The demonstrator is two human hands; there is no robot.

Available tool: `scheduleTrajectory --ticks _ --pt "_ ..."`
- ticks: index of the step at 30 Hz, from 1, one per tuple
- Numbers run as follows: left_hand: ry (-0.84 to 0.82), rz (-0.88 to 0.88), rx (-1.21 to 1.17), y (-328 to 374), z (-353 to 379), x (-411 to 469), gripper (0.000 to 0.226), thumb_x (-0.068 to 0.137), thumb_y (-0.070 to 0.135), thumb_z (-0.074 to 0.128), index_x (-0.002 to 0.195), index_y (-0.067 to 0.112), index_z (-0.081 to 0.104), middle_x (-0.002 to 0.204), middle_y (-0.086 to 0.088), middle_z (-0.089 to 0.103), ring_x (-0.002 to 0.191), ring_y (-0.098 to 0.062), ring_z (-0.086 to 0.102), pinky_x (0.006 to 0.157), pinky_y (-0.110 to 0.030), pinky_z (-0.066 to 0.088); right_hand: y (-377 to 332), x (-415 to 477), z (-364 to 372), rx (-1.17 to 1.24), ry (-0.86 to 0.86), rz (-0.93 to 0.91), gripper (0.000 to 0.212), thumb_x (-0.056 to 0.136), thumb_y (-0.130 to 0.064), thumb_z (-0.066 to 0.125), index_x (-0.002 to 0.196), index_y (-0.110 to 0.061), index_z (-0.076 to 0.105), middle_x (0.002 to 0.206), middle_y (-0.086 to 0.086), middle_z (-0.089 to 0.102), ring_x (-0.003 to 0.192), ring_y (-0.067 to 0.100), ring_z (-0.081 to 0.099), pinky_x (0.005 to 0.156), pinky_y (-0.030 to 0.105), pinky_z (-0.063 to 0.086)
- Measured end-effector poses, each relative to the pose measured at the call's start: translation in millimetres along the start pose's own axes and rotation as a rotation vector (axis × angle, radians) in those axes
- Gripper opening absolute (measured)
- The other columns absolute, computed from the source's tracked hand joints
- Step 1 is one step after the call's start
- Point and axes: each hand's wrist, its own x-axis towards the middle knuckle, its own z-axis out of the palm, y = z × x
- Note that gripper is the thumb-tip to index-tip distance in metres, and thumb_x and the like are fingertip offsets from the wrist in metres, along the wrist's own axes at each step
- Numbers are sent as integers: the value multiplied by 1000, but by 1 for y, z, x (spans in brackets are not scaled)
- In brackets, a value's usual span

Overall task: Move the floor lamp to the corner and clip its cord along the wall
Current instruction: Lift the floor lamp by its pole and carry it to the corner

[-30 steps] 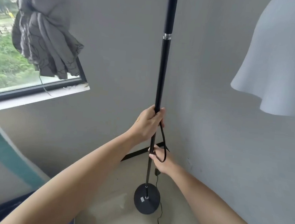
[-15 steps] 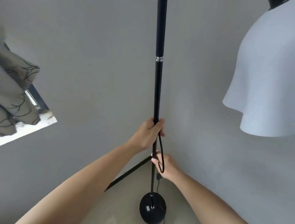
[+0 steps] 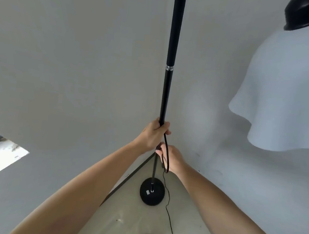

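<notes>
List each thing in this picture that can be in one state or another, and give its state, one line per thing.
Floor lamp pole: upright, held by both hands.
Lamp base: on the floor, in the corner.
Cord: loose, trailing across the floor, not clipped.
Lamp shade: looks unlit.
Left hand: grip closed around the pole.
Right hand: grip closed on the pole, lower, cord looped over it.

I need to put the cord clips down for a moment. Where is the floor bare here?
Bare floor lies toward the camera from the round base, left of the thin cord. It is crowded behind the base, in the corner, and where both hands grip the pole.
</notes>
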Motion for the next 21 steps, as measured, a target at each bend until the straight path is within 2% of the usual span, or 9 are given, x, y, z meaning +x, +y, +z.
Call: scheduleTrajectory --ticks 2,4,6,7,9,10,14,18,21 --pt "-4 12 26 -4 -8 12 28 103 29 42 100 5 56 89 0 63 105 -25 62 81 -23 46 -2 18 6 -99 87 -17 18 101 -24 48 95 -12 60 81 2 63 60 6 66 66 24 58" --pt "1 25 56 -6 -16 21 26 103 26 42 97 5 55 88 -2 62 99 -22 62 80 -21 46 -6 30 14 -109 48 -57 17 100 -25 50 96 -12 60 83 6 66 75 19 68 77 37 58" --pt "-3 42 78 -7 -25 29 25 103 25 42 95 5 54 88 -3 62 95 -19 62 80 -21 46 -13 37 15 -156 32 -48 20 101 -27 45 86 -20 57 77 -3 61 73 12 62 74 28 55" --pt "-8 43 83 -7 -29 33 25 103 24 42 95 4 54 88 -4 62 94 -18 62 82 -23 47 -16 41 16 -148 25 -55 20 101 -27 45 86 -20 57 75 -4 58 72 12 62 73 29 55" --pt "-22 40 99 -10 -39 43 25 103 24 42 94 4 54 90 -6 63 97 -21 63 89 -28 47 -26 52 23 -68 20 -26 17 99 -27 50 94 -13 58 77 2 61 76 26 65 76 43 57" --pt "-31 41 107 -11 -44 49 25 103 24 42 94 5 55 91 -7 63 100 -23 64 92 -31 47 -28 59 24 -105 6 -43 17 99 -27 51 98 -11 58 79 5 65 77 29 66 77 46 57" --pt "-65 48 115 -12 -55 52 26 103 23 42 93 5 58 91 -4 63 107 -26 63 97 -31 44 -32 62 27 -69 13 -72 15 101 -25 48 102 -16 60 82 -3 66 80 23 67 80 42 57" --pt "-53 46 124 -21 -61 51 30 103 27 41 96 5 60 96 -5 67 109 -24 62 101 -35 43 -23 71 38 -133 -18 -124 12 100 -25 50 106 -18 57 83 5 70 76 27 69 76 45 58" --pt "-15 68 131 -28 -53 42 33 104 30 39 101 3 57 100 -11 68 106 -26 63 95 -36 46 -23 62 33 -128 -46 -147 28 99 -33 44 109 -11 58 87 15 69 83 36 67 80 49 56"
